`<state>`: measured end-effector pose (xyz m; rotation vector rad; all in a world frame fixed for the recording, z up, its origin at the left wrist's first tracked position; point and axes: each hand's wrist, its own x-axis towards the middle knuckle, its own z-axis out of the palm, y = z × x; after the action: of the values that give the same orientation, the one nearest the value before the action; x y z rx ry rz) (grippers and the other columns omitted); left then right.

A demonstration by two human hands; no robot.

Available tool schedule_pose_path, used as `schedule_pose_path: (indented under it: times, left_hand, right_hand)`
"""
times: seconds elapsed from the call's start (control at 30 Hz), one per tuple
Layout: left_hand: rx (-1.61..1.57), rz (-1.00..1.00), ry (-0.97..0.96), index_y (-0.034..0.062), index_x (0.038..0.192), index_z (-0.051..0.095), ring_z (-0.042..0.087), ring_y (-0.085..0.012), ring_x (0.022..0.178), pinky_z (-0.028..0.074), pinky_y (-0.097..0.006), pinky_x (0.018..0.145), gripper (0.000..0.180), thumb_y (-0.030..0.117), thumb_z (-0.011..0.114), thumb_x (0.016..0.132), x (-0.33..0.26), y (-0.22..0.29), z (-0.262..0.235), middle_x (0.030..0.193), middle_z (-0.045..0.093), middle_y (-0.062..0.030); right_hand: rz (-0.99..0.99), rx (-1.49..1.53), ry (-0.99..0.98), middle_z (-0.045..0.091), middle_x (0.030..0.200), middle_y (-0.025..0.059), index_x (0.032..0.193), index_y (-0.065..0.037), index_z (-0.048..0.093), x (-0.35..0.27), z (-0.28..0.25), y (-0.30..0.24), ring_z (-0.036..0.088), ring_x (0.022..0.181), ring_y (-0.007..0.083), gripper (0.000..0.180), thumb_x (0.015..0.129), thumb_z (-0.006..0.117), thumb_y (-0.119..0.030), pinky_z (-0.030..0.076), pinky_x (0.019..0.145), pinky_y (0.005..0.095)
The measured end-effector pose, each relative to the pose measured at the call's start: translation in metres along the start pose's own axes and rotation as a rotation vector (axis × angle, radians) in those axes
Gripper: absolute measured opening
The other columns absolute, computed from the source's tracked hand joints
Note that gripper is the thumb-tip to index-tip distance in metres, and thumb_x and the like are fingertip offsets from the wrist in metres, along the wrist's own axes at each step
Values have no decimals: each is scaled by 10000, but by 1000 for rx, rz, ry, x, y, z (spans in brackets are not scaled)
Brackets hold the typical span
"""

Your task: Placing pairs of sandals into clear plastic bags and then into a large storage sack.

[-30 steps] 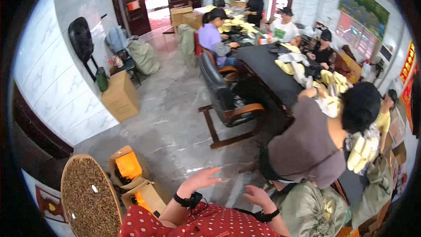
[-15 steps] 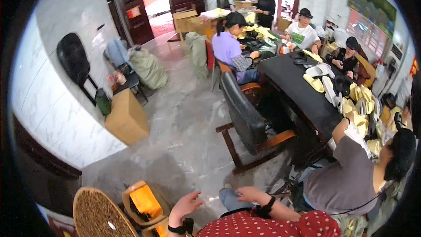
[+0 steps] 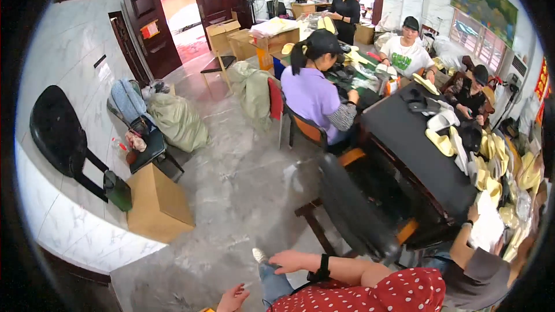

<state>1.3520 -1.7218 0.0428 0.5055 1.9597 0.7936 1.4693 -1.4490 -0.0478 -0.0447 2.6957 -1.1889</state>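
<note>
The right hand (image 3: 291, 262) is at bottom centre, its grip slack and wide, fingers loosely extended above a blue trouser leg (image 3: 274, 283); whether it touches the cloth I cannot tell. A black band (image 3: 319, 268) circles that wrist. Lower and to the left, at the bottom edge, the left hand (image 3: 232, 299) shows a wide grip too, fingers apart. A red polka-dot garment (image 3: 358, 296) fills the frame's bottom edge beside them. Nearest to the right hand is a black office chair (image 3: 355, 208), right of centre in the lower half, its back tilted. Beyond it, the dark desk (image 3: 413, 141) runs diagonally through the right half, with yellow slippers (image 3: 491, 149) heaped along its far edge. At lower right, a person in a grey-brown top (image 3: 483, 277) reaches toward the heap; a person in purple (image 3: 312, 101) sits near the upper centre. On the left, a cardboard box (image 3: 156, 205) stands on the floor against the wall, below a stuffed pale-green sack (image 3: 178, 118).
</note>
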Motion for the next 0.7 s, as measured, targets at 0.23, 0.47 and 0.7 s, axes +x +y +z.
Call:
schedule_pose_path:
  times: [0.23,0.47,0.7]
  left_hand:
    - [270,69,179,63,1304,564,664,-226,917,520,-349,825,580,338,735,823,212,34,-197,1070,684,-152]
    - [586,307,102,92,1299,568,642,-336,1036,512,-393,879,626,407,738,785,421,179,-328,1115,668,-184]
    - [586,383,-128,110,1337,538,626,-311,1055,494,-396,910,644,424,727,806,612,306,-364,1126,657,-183]
  right_hand:
    - [414,-43,-155,643,1138,199,1354,-20,449,154,-103,63,607,1042,383,667,827,674,-361,484,884,455]
    - [468,285,492,662,1033,250,1460,122,94,282,-390,144,647,910,371,953,852,655,-350,518,779,415]
    - [582,-28,1480,681,983,147,1291,19,505,360,-626,283,652,913,325,600,831,672,-329,516,814,401]
